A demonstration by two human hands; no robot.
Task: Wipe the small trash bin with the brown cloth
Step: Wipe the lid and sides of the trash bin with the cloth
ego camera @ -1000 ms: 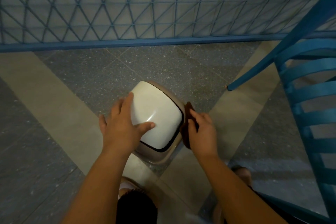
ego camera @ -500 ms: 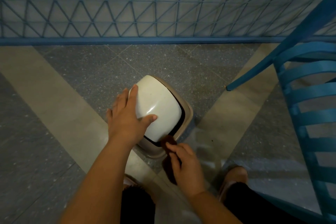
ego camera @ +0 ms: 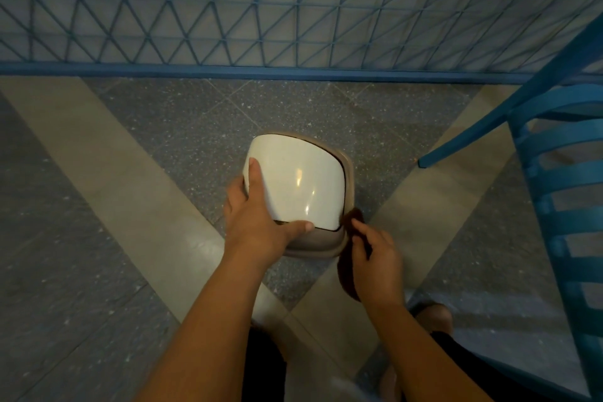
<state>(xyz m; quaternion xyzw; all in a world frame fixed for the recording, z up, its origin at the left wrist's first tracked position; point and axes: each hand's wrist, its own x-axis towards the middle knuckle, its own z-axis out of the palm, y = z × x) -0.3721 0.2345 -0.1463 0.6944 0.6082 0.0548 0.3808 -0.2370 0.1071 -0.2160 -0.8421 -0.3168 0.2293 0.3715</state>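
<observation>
A person wipes a small bin standing on the speckled floor at centre frame, below a blue mesh fence and left of a blue chair. The left hand steadies the bin, fingers spread along its left side and thumb stretched across the front edge of the pale lid. The right hand pinches the brown cloth, pressing it to the bin's lower right corner. Wiping appears under way; how much of the bin remains uncleaned cannot be judged.
</observation>
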